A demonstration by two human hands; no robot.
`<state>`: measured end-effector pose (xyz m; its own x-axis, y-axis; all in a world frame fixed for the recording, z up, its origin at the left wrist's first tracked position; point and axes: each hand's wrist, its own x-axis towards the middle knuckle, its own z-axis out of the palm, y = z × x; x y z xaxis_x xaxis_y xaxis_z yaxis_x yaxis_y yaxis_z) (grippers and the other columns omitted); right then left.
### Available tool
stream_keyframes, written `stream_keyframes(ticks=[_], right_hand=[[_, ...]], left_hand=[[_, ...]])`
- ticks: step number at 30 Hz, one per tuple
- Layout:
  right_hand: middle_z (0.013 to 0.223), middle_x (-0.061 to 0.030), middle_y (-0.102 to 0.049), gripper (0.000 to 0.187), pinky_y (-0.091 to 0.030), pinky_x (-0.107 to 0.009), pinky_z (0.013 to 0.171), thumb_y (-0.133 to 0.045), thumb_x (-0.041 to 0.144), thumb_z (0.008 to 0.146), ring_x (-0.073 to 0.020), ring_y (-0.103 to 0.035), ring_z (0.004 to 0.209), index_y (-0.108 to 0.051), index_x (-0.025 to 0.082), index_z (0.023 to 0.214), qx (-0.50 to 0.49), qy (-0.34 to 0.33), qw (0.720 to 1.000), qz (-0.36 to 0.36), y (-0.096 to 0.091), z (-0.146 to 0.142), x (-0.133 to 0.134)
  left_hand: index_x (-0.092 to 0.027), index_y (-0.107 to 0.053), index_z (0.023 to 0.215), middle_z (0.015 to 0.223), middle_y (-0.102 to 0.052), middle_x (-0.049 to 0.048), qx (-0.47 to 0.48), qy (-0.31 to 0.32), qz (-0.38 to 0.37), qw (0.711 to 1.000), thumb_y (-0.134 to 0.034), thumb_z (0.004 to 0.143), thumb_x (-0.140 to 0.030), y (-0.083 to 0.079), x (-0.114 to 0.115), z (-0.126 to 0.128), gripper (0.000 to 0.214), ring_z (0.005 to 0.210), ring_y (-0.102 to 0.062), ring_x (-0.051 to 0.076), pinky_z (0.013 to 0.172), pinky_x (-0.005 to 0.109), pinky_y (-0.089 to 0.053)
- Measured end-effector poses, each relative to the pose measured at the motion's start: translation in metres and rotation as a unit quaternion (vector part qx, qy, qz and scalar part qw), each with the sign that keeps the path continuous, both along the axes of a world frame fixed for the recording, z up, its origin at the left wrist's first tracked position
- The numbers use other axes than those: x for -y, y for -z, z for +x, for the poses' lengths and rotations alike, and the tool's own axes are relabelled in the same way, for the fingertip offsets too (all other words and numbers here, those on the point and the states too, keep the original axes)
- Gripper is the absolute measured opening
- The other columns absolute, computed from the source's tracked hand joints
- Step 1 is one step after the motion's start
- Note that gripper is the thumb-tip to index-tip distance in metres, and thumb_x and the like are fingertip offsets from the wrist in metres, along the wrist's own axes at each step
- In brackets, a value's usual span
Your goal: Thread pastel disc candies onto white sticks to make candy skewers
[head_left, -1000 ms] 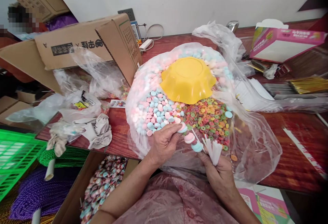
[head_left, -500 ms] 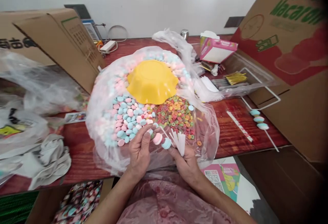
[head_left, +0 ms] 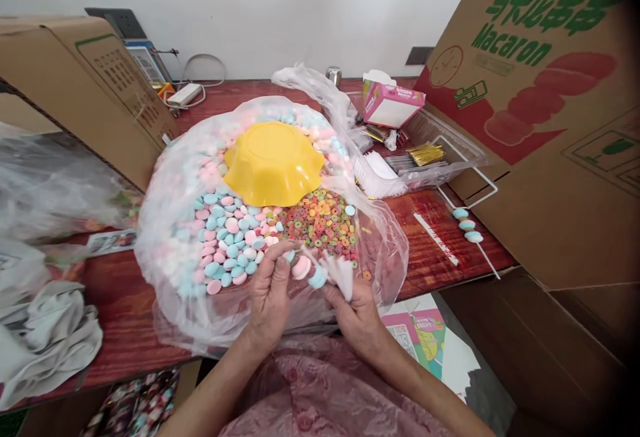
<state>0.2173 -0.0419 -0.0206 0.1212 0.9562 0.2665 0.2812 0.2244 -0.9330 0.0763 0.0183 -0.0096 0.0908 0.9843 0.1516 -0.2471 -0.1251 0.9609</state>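
Observation:
My left hand (head_left: 270, 293) is closed, thumb and fingers pinching one end of a short row of pink and blue marshmallow candies (head_left: 301, 267). My right hand (head_left: 357, 313) is closed around a fanned bundle of white paper sticks (head_left: 343, 275), blurred at the tips. Its thumb lies by the blue candy at the row's other end. Whether a stick runs through the row is hard to see. Just beyond both hands, pink and blue candies (head_left: 233, 230) and small coloured rings (head_left: 320, 220) lie in an open clear plastic bag (head_left: 390, 250).
An upturned yellow bowl (head_left: 274, 160) rests on the candies. To the right are a clear tray (head_left: 457, 157) with gold ties, a finished candy skewer (head_left: 470, 227) and a large Macaron carton (head_left: 530, 117). Another carton (head_left: 100, 90) and a crumpled grey cloth (head_left: 57, 330) stand left.
My view has turned to the right, so the table and its things sit further left. Both hands keep their grips on the candy row and the sticks, with little movement.

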Motion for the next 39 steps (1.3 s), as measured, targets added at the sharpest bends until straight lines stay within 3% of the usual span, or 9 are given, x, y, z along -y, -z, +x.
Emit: stream_keyframes(ticks=[5, 12, 14, 19, 24, 31, 33, 36, 39], right_hand=[[0.066, 0.0033, -0.045, 0.027, -0.032, -0.024, 0.059, -0.045, 0.022, 0.097, -0.0108, -0.038, 0.062, -0.060, 0.018, 0.075, 0.063, -0.067, 0.995, -0.022, -0.005, -0.003, 0.005], [0.062, 0.0027, -0.047, 0.034, -0.039, -0.024, 0.058, -0.055, 0.044, 0.094, -0.0122, -0.042, 0.060, -0.062, 0.019, 0.073, -0.102, -0.032, 0.990, -0.088, 0.000, -0.021, 0.000], [0.055, 0.0040, -0.045, 0.040, -0.034, -0.023, 0.050, -0.059, 0.048, 0.090, -0.0104, -0.038, 0.052, -0.058, 0.018, 0.064, -0.136, -0.032, 0.981, -0.132, 0.003, -0.022, 0.004], [0.051, 0.0015, -0.052, 0.043, -0.026, -0.022, 0.040, -0.062, 0.053, 0.087, -0.0078, -0.035, 0.040, -0.063, 0.015, 0.067, -0.165, -0.094, 0.955, -0.226, 0.008, -0.019, 0.005], [0.050, 0.0026, -0.049, 0.039, -0.030, -0.022, 0.042, -0.065, 0.048, 0.086, -0.0087, -0.039, 0.044, -0.060, 0.017, 0.063, -0.167, -0.068, 0.969, -0.168, 0.012, -0.031, 0.006], [0.049, 0.0035, -0.045, 0.044, -0.032, -0.022, 0.045, -0.060, 0.044, 0.090, -0.0088, -0.039, 0.046, -0.053, 0.018, 0.055, -0.113, -0.049, 0.984, -0.128, 0.007, -0.037, 0.000], [0.050, 0.0031, -0.046, 0.044, -0.034, -0.023, 0.046, -0.061, 0.043, 0.090, -0.0093, -0.041, 0.047, -0.053, 0.018, 0.055, -0.089, -0.008, 0.991, -0.104, 0.003, -0.023, 0.001], [0.052, 0.0026, -0.049, 0.036, -0.037, -0.024, 0.049, -0.065, 0.042, 0.088, -0.0106, -0.044, 0.049, -0.061, 0.017, 0.061, -0.008, 0.141, 0.989, -0.040, -0.001, 0.026, 0.007], [0.065, -0.0018, -0.063, 0.026, -0.045, -0.028, 0.059, -0.066, 0.041, 0.087, -0.0150, -0.055, 0.059, -0.069, 0.016, 0.078, 0.120, 0.329, 0.937, -0.008, -0.007, 0.104, 0.014]], left_hand=[[-0.033, -0.066, 0.110, 0.105, -0.071, 0.0020, 0.107, 0.035, -0.069, 0.991, -0.058, 0.092, -0.051, -0.011, -0.001, 0.001, 0.027, 0.086, -0.073, 0.023, 0.070, 0.036, -0.061], [-0.029, -0.065, 0.085, 0.084, -0.066, 0.0008, 0.126, -0.032, -0.075, 0.989, -0.070, 0.084, -0.048, -0.012, -0.005, 0.013, 0.019, 0.073, -0.064, 0.017, 0.065, 0.031, -0.057], [-0.025, -0.063, 0.089, 0.079, -0.066, -0.0015, 0.181, -0.053, -0.122, 0.974, -0.075, 0.079, -0.047, -0.016, -0.010, 0.014, 0.027, 0.068, -0.062, 0.013, 0.062, 0.026, -0.055], [-0.022, -0.059, 0.093, 0.058, -0.049, -0.0077, 0.291, 0.034, -0.250, 0.923, -0.065, 0.083, -0.059, -0.024, -0.027, 0.003, 0.039, 0.039, -0.045, 0.008, 0.037, 0.021, -0.036], [-0.020, -0.044, 0.070, 0.052, -0.044, -0.0084, 0.337, 0.056, -0.274, 0.899, -0.062, 0.078, -0.073, -0.024, -0.024, -0.001, 0.057, 0.030, -0.035, 0.005, 0.030, 0.019, -0.027], [-0.021, -0.059, 0.092, 0.063, -0.058, -0.0037, 0.298, 0.025, -0.207, 0.931, -0.064, 0.076, -0.073, -0.016, -0.021, 0.002, 0.055, 0.044, -0.052, 0.009, 0.040, 0.020, -0.040], [-0.023, -0.062, 0.106, 0.082, -0.069, 0.0019, 0.279, 0.032, -0.193, 0.940, -0.062, 0.081, -0.070, -0.017, -0.021, -0.008, 0.054, 0.066, -0.066, 0.014, 0.053, 0.024, -0.051], [-0.025, -0.065, 0.110, 0.098, -0.072, 0.0041, 0.230, 0.007, -0.166, 0.959, -0.071, 0.081, -0.055, -0.019, -0.022, -0.031, 0.042, 0.093, -0.069, 0.020, 0.076, 0.034, -0.058], [-0.020, -0.071, 0.091, 0.092, -0.072, 0.0031, 0.161, -0.048, -0.127, 0.978, -0.077, 0.078, -0.040, -0.013, -0.027, -0.050, 0.024, 0.084, -0.067, 0.017, 0.073, 0.030, -0.057]])
